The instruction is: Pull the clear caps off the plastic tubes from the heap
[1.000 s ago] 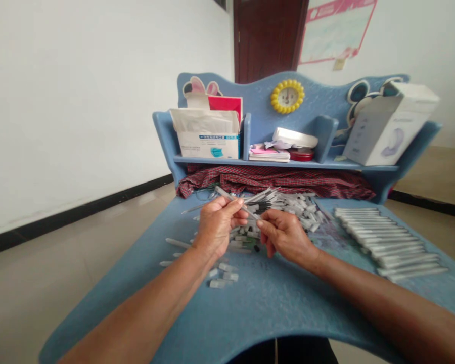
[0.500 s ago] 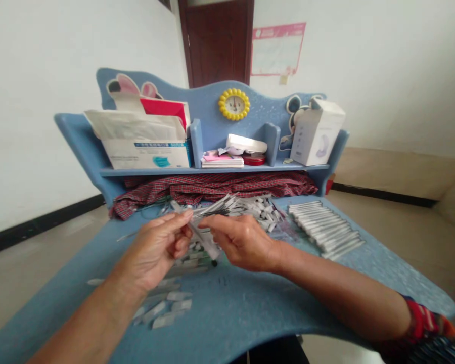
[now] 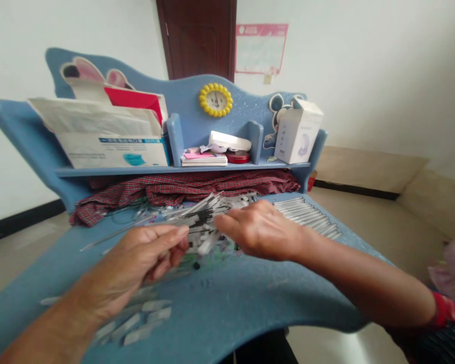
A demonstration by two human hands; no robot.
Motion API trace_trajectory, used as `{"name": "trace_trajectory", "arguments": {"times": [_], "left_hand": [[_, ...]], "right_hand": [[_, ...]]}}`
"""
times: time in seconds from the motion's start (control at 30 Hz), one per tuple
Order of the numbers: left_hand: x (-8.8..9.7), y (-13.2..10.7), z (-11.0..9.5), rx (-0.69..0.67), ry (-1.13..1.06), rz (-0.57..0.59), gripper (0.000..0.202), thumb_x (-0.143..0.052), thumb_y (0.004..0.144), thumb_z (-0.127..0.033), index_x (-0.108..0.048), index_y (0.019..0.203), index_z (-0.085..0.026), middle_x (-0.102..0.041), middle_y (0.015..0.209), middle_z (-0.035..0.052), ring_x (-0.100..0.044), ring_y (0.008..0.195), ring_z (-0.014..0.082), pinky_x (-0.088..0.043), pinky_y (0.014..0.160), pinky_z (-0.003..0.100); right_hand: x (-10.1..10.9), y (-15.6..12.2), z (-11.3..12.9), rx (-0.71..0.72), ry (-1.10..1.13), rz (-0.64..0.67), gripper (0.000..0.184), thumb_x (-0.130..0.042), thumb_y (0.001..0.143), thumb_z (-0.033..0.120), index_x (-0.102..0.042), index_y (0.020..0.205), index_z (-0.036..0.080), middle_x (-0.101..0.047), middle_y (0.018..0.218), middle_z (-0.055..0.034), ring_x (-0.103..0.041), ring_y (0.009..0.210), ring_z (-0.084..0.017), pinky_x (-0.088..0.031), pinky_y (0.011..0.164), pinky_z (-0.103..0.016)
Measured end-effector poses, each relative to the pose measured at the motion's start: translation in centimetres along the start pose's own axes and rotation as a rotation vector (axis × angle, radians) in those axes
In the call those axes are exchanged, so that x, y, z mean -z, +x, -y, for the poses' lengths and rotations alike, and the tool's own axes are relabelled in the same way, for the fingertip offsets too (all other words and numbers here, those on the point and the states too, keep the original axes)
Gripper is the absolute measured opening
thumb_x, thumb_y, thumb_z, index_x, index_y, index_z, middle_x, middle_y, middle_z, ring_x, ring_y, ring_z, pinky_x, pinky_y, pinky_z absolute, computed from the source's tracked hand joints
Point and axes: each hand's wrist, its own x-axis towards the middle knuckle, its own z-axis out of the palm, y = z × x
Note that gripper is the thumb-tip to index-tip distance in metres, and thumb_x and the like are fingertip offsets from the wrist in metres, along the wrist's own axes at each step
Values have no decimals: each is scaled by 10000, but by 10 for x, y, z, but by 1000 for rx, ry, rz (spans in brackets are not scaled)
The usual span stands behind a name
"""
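My left hand (image 3: 136, 260) hovers low over the blue desk (image 3: 242, 303), fingers pinched together on the end of a short grey tube (image 3: 203, 246). My right hand (image 3: 260, 230) lies palm down on a loose pile of grey tubes and dark-tipped parts (image 3: 205, 210), fingers bent together toward the left hand; whatever they hold is hidden. Small grey caps (image 3: 144, 316) lie scattered under my left wrist. A neat row of finished grey tubes (image 3: 311, 217) sits just right of my right hand.
A red plaid cloth (image 3: 197, 184) is bunched under the desk's shelf. The shelf holds a mask box (image 3: 109, 149), papers, a red tin (image 3: 238, 157) and a white carton (image 3: 298, 136). A yellow clock (image 3: 215, 100) is on the backboard. A beige sofa (image 3: 420, 202) stands right.
The view has swung right and dipped. My hands have dropped from chest height to the pile, and the right hand has turned palm down over the parts.
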Motion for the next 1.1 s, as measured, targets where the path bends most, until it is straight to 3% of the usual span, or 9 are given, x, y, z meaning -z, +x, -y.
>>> {"name": "trace_trajectory", "arguments": {"times": [0.1,0.2,0.27,0.37,0.5,0.77,0.93,1.03,1.1], "left_hand": [[5,-2,-3,-6,188,160,362,-598,707,-475,-593,538,-154,-500,453,-12,-339,380,62,-231,392,150],[6,-4,-4,-19,263,170,377,-592,694,-498,-588,532,-158,-476,428,-19,-348,381,68,-260,406,147],[6,-4,-4,-24,304,180,373,-595,687,-493,-583,521,-159,-483,424,-17,-358,372,73,-259,403,148],[7,-4,-3,-48,343,205,340,-601,688,-466,-593,529,-165,-510,433,-15,-378,361,78,-252,394,151],[9,-3,-4,-89,376,214,299,-601,706,-420,-605,530,-178,-467,381,-34,-385,354,86,-272,402,154],[15,-5,-6,-108,387,249,236,-656,690,-354,-625,550,-167,-501,435,-42,-386,376,73,-275,400,149],[24,-7,-11,-106,597,217,227,-609,714,-377,-656,611,-181,-501,473,-52,-441,424,91,-303,432,161],[32,-10,-13,-177,744,242,173,-591,700,-309,-661,605,-183,-568,544,-25,-507,517,123,-313,473,174],[38,-12,-11,-187,816,270,132,-581,676,-234,-654,582,-175,-579,543,-14,-514,530,133,-308,482,185]], "right_hand": [[11,-32,-33,-199,-86,327,180,-430,825,61,-582,870,145,-661,722,-60,-581,583,-136,-297,473,-232],[5,-70,-62,-395,-164,574,222,-409,830,61,-613,861,144,-690,775,-107,-644,674,-185,-377,538,-247],[-3,-93,-74,-462,-197,698,251,-398,818,39,-624,876,132,-692,804,-140,-666,740,-225,-416,568,-268],[-15,-120,-80,-491,-176,773,279,-388,809,17,-628,896,129,-692,812,-152,-676,784,-246,-452,596,-289],[-26,-136,-78,-485,-158,772,304,-369,809,7,-634,903,123,-695,824,-162,-680,789,-272,-474,598,-323],[-30,-140,-77,-496,-162,773,317,-352,807,-5,-628,909,112,-698,850,-154,-680,809,-272,-491,607,-326],[-33,-149,-81,-513,-147,776,353,-371,791,-11,-626,979,144,-700,890,-148,-678,824,-259,-481,604,-318],[-41,-158,-79,-533,-125,644,369,-408,777,-1,-652,987,179,-704,891,-150,-681,770,-231,-447,576,-301],[-50,-158,-74,-544,-32,393,281,-474,776,70,-688,890,211,-713,821,-127,-665,650,-165,-404,538,-271]]}}
